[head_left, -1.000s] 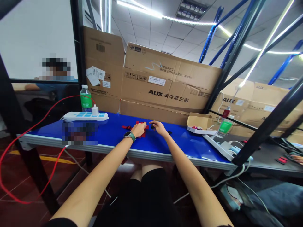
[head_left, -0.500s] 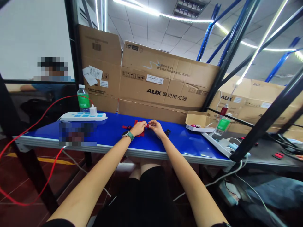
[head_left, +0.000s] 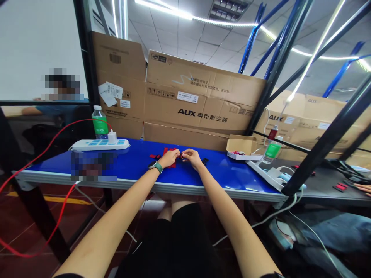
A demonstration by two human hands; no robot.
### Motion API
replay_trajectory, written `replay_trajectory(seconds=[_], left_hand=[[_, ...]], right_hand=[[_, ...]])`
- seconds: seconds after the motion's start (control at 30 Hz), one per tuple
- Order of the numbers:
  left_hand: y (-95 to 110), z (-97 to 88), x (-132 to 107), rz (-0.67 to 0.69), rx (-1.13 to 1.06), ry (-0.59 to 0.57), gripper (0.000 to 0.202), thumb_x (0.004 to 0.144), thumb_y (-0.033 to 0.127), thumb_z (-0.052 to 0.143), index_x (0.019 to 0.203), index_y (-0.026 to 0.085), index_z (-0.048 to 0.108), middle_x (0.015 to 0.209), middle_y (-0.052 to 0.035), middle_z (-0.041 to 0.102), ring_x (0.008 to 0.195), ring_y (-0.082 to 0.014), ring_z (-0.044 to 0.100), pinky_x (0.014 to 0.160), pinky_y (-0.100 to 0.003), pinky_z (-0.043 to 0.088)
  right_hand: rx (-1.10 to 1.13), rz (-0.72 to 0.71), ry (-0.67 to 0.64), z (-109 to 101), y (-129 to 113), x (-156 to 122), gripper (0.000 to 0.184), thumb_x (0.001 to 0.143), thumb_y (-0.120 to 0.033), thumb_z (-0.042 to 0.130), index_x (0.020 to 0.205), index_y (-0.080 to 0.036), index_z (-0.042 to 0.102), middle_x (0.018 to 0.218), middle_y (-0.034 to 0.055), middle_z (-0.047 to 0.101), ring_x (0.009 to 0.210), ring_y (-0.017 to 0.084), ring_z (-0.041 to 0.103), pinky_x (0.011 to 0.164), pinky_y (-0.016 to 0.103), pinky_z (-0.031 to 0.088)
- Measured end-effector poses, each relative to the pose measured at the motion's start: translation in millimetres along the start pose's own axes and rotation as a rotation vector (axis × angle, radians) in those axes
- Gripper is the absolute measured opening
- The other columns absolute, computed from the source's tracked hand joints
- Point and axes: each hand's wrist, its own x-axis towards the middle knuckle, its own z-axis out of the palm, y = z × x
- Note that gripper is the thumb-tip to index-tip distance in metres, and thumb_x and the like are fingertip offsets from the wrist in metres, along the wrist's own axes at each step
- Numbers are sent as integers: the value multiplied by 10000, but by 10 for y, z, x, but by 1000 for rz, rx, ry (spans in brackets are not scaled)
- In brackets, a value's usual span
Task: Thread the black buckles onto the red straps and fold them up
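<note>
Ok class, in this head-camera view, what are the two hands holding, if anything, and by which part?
The left hand and right hand appear to pinch a small dark red piece between them; it is too small to tell what it is or which part is held.

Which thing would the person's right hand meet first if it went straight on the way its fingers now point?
Most likely the small red piece at the fingertips of the right hand, which the left hand also pinches; contact is hard to confirm at this size.

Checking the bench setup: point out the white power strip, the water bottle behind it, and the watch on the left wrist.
White power strip (head_left: 100, 145): head view, top face.
Water bottle (head_left: 98, 129): head view, green label.
Wristwatch (head_left: 159, 167): head view, green strap.
</note>
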Motion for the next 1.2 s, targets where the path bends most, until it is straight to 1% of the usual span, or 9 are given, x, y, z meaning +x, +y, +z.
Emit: replay_trajectory(seconds=[0.23,0.33,0.47,0.57,0.7,0.83,0.93,1.07,1.2], left_hand=[[-67,44,6,23,-35,-36,223,967,269,414,790,202,534,717,-3,584,705,-166,539,683,-267,416],[-87,74,21,19,-75,-26,225,972,270,390,797,200,515,704,-3,567,682,-166,526,680,-272,422],[-102,117,29,-4,-93,23,160,950,179,372,994,194,525,805,-40,620,741,-191,595,726,-298,462],[-106,134,21,-15,-84,50,274,936,144,385,1191,190,474,886,-76,650,809,-220,647,773,-321,484],[-103,134,8,-5,-72,30,342,951,155,379,1289,189,426,961,-109,677,853,-236,679,804,-339,498],[-87,118,-3,-38,-52,27,351,939,160,424,1287,189,448,952,-110,701,865,-243,697,813,-339,507],[-51,99,-10,-50,-69,19,322,939,175,435,1257,195,481,958,-106,715,895,-250,706,835,-351,516],[19,72,-20,-15,-86,-4,247,948,195,419,1176,211,514,1044,-100,713,993,-247,697,905,-377,517],[55,58,-41,62,-60,-11,296,880,238,564,1166,211,495,1136,-115,684,1059,-266,675,945,-399,510]], right_hand=[[-85,-38,-22,-7,14,29,436,547,-458,888,813,-164,706,728,27,724,598,141,651,604,282,575],[-152,-66,26,16,-9,21,430,582,-481,852,836,-173,690,752,23,719,651,163,675,611,289,592],[-463,-149,142,54,-47,3,297,743,-482,734,816,-199,685,756,12,720,659,158,672,600,250,565],[-617,-147,102,85,-50,-2,259,849,-442,650,792,-195,704,642,5,695,618,157,673,617,235,541],[-485,-60,98,100,-23,21,132,789,-305,731,794,-180,688,600,1,689,531,142,653,563,226,537],[-298,35,135,83,-7,44,110,788,-225,708,735,-168,631,595,4,677,512,132,656,507,211,545],[-219,76,88,93,4,39,88,781,-184,700,760,-160,618,651,6,689,532,129,671,479,202,551],[-123,115,53,118,27,19,163,755,-137,736,865,-157,616,646,-15,674,551,134,686,561,245,612],[-141,99,37,99,37,18,159,767,-167,749,885,-144,645,657,-8,679,538,123,664,527,222,584]])
